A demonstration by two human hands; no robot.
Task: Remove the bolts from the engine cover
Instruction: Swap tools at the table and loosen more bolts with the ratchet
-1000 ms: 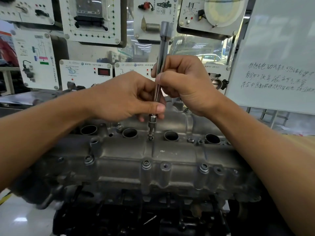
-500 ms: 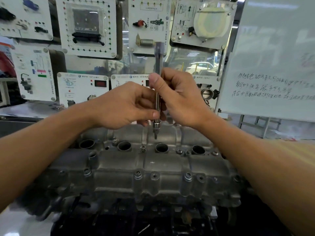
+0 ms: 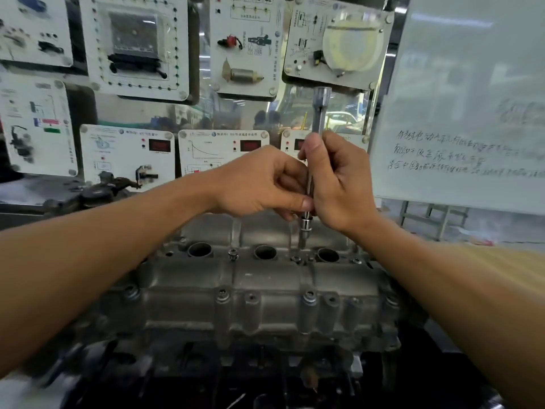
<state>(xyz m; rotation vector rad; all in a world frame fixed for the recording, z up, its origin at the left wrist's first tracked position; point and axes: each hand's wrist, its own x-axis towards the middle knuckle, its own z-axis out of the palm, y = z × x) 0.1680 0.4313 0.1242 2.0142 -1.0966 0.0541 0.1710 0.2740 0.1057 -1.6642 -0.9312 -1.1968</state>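
**Both hands clamped on the extension bar, tip down at a cover bolt**

Left hand [image 3: 265, 184] is pinching the bottom end of the extension bar [image 3: 319, 113] between thumb and fingertips. The right hand [image 3: 339, 184] has its fingers curled round the shaft a bit higher, thumb pointing up along it. So both grips are closed on the tool. The bar stands almost upright, with its fat top end sticking out at 12 o'clock above the right hand.

The socket [image 3: 306, 224] pokes out below the hands, and the bit under it reaches down to the target bolt [image 3: 296, 259]. Can't tell if it's actually seated on the head or just hovering.

That bolt is on the top face of the engine cover [image 3: 265, 278], around 1 o'clock from the cover's middle, between two of the round plug holes. A raised bolt [image 3: 233, 253] stands at roughly 11 o'clock.

Training panels [image 3: 132, 45] fill the wall from 9 to 12 o'clock of the hands, and a whiteboard [image 3: 472, 113] with handwriting is at 3 o'clock.
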